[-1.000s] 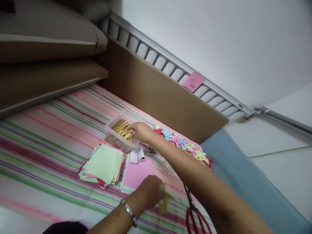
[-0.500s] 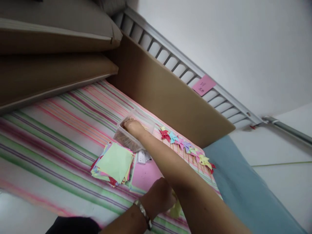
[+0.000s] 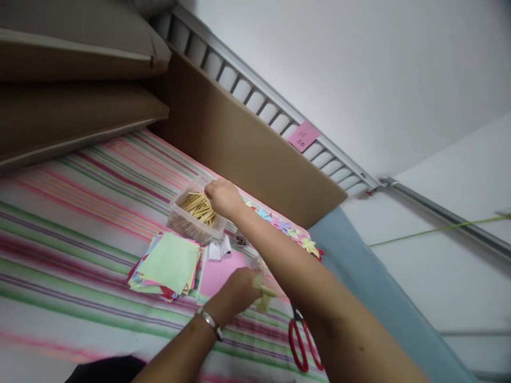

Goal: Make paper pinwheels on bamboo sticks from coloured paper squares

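My right hand (image 3: pixel 224 199) is raised just above the right side of a clear plastic box (image 3: pixel 187 227). Its fingers are pinched on a thin wooden stick (image 3: pixel 196 194). Many more wooden sticks (image 3: pixel 199 210) lie loose in the box. Lower down, my left hand (image 3: pixel 241 290), with a metal bracelet at the wrist, is closed on a pale yellow paper pinwheel (image 3: pixel 264 299), partly blurred. Beneath that hand lies a pink sheet (image 3: pixel 223 270). Left of it sits a stack of coloured paper squares (image 3: pixel 171 263), pale green on top.
Scissors with red handles (image 3: pixel 297 340) lie near my right forearm. A small white box (image 3: pixel 219 248) and a small container of dark bits (image 3: pixel 240 240) stand by the plastic box. Finished paper pinwheels (image 3: pixel 285 226) line the striped cloth (image 3: pixel 80 234) along a brown board (image 3: pixel 243 143).
My right hand has come up out of the box with a stick. My left hand has moved away from under the right forearm, showing the yellow pinwheel. The view has shifted, revealing the scissors.
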### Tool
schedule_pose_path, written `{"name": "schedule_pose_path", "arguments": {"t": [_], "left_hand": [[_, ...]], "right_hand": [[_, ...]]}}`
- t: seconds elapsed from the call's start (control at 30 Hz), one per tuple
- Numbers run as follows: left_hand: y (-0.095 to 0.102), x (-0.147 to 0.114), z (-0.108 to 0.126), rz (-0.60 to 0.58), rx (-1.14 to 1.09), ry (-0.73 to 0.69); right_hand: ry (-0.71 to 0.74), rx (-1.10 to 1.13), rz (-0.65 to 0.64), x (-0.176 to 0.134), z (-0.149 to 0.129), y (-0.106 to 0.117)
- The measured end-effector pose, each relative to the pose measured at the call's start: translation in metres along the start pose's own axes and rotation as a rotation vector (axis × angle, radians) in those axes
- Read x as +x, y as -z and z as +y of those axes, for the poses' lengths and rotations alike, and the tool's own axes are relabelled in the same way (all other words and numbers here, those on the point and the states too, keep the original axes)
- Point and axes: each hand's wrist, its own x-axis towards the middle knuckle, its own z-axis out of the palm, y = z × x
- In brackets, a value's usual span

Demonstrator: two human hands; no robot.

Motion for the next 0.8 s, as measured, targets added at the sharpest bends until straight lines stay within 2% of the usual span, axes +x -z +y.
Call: {"name": "schedule_pose_path", "arguments": {"t": [0.13,0.23,0.33,0.43,0.57,0.67,0.8], "left_hand": [[0.011,0.001,0.002,0.034,-0.038,0.079],[0.026,0.000,0.011,0.011,-0.054,0.075],[0.045,-0.004,0.025,-0.072,-0.169,0.092],[0.061,-0.007,0.037,-0.060,-0.277,0.068],[0.066,-0.008,0.044,-0.046,-0.333,0.034],[0.060,-0.005,0.044,-0.021,-0.322,0.069],[0.047,0.005,0.039,0.013,-0.258,0.074]], "right_hand": [[-0.284,0.353,0.130,-0.058,0.020,0.032],[-0.436,0.511,0.153,-0.118,0.032,0.043],[-0.673,0.947,0.216,-0.175,0.033,0.038],[-0.858,1.241,0.336,-0.213,0.020,0.019],[-0.950,1.469,0.487,-0.232,-0.003,-0.012],[-0.945,1.584,0.568,-0.235,-0.013,-0.030],[-0.944,1.667,0.622,-0.237,-0.012,-0.046]]}}
